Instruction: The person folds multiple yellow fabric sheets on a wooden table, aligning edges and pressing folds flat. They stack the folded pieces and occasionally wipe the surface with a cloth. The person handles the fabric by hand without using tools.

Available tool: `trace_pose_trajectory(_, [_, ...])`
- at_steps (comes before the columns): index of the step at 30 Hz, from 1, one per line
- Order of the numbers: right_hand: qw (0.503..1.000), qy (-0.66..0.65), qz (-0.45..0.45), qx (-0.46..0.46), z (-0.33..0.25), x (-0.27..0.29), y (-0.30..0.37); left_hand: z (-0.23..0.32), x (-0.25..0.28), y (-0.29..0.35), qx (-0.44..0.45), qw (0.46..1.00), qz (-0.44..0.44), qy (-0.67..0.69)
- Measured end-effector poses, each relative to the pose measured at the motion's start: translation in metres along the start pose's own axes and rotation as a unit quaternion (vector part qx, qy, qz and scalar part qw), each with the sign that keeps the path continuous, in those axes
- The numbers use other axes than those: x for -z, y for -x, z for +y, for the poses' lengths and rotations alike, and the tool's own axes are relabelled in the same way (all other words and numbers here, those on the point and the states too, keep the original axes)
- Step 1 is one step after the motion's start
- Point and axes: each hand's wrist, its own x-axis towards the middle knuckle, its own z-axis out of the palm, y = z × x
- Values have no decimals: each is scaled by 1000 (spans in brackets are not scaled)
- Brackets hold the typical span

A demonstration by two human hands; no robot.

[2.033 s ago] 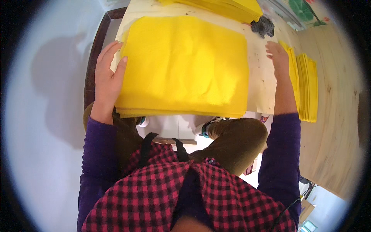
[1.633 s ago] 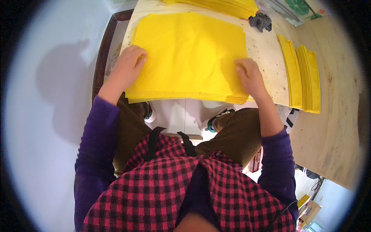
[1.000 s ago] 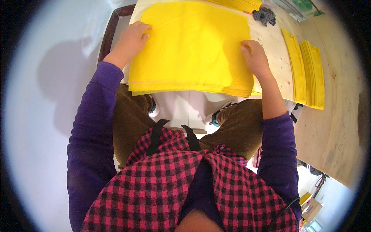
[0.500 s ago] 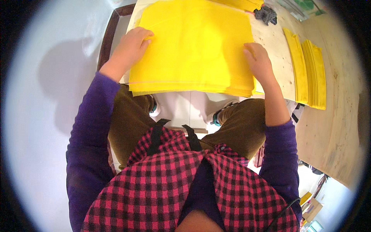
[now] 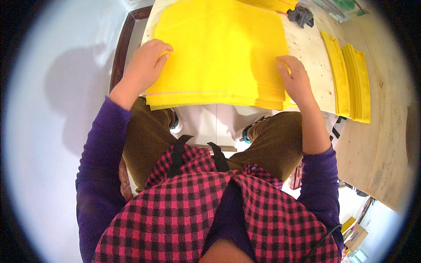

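Note:
A broad stack of thin yellow cloth sheets (image 5: 215,57) lies on a pale wooden table, its near edge hanging a little over the table's front. At the stack's left side is my left hand (image 5: 149,63), fingers bent and thumb a little apart from them. My right hand (image 5: 297,79) mirrors it at the right side, with yellow showing in the gap between thumb and forefinger. Both hands are open at the side edges of the sheets. Whether the fingertips press on the cloth is hard to tell.
Folded yellow bundles (image 5: 357,83) lie to the right on the wood. A dark grey crumpled cloth (image 5: 301,16) sits at the far right of the stack, near more yellow fabric (image 5: 276,3). A pale wall (image 5: 48,131) rises along the left, and a dark wooden frame (image 5: 120,52) borders the table.
Both hands have moved slightly toward me along the sides of the stack. The stack's near edge looks about the same, and the side bundles have stayed put.

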Motion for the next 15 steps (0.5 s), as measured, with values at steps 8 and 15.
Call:
trace_pose_trajectory(8, [998,8,2,-62,-3,-7,-20,-4,-7,-19,-6,999,28,-29])
trace_pose_trajectory(15, [998,-48,-39,-3,-13,-5,12,8,-8,13,0,1000,-9,3])
